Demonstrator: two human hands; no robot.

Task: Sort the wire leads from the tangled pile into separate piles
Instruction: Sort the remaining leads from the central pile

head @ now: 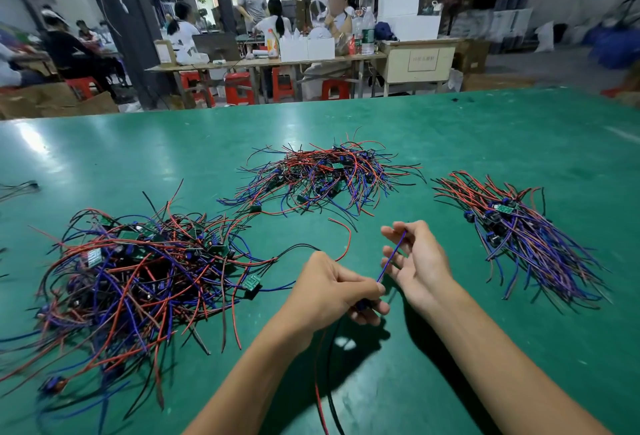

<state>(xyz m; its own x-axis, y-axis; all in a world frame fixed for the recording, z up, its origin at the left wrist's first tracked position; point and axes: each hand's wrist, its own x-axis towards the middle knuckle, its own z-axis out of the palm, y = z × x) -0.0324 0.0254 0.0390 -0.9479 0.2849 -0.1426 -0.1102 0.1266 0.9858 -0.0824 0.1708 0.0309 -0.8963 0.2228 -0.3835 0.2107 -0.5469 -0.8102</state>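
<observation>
Two hands: left hand [332,292] fingers pinch blue-red-black lead [389,261]; right hand [415,261] loosely, perhaps, pinching tip.

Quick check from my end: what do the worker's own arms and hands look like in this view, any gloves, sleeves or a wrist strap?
Both forearms are bare as far as the frame shows: no sleeves in view. The left hand and the right hand have no gloves, rings, watch or wrist strap visible. Nails look short and plain. Nothing is marked or taped on either arm.

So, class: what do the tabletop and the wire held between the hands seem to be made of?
Tabletop: looks like a green rubber or vinyl mat, semi-glossy, since lamps reflect off it. Blue wire: likely plastic-insulated, smooth and bending between left hand and right hand.
</observation>
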